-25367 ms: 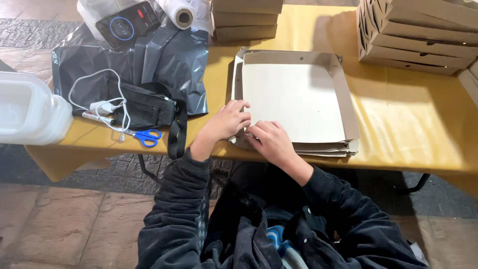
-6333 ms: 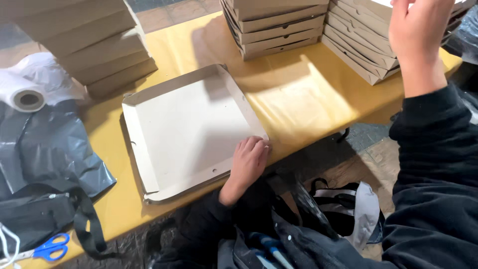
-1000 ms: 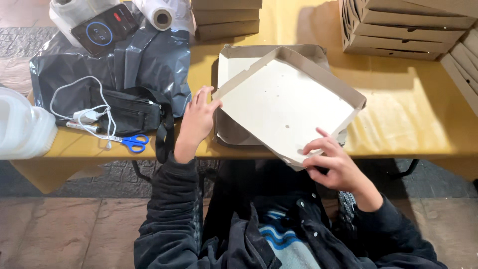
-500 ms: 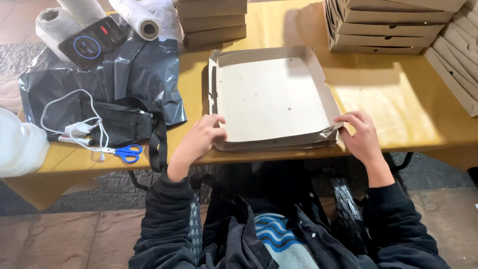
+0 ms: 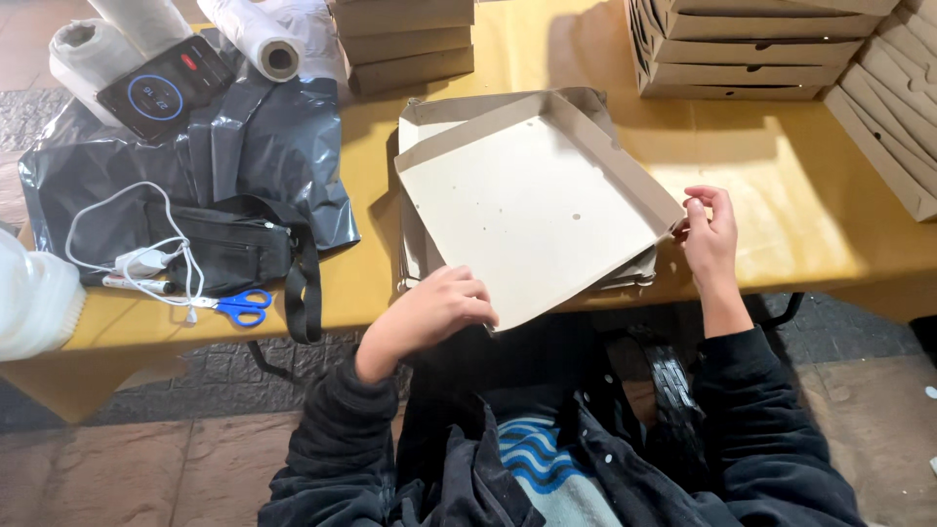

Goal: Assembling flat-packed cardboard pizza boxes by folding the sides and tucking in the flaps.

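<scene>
A shallow cardboard tray (image 5: 532, 210) with folded-up side walls is tilted and turned above a pile of flat cardboard blanks (image 5: 422, 249) on the yellow table (image 5: 800, 205). My left hand (image 5: 434, 312) grips the tray's near edge, close to its near corner. My right hand (image 5: 711, 234) pinches the tray's right corner flap. The tray's pale inner face points up, with a few small holes in it.
Stacks of folded boxes stand at the back centre (image 5: 402, 41) and back right (image 5: 761, 49). On the left lie a black plastic sheet (image 5: 264, 156), a black pouch (image 5: 229, 252), a white cable (image 5: 146, 259), blue scissors (image 5: 242, 307), plastic rolls (image 5: 259, 39) and a white container (image 5: 34, 303).
The tray lay flat on the pile half a second ago; it is now lifted and turned, its near corner toward me. Both hands have shifted along its edges.
</scene>
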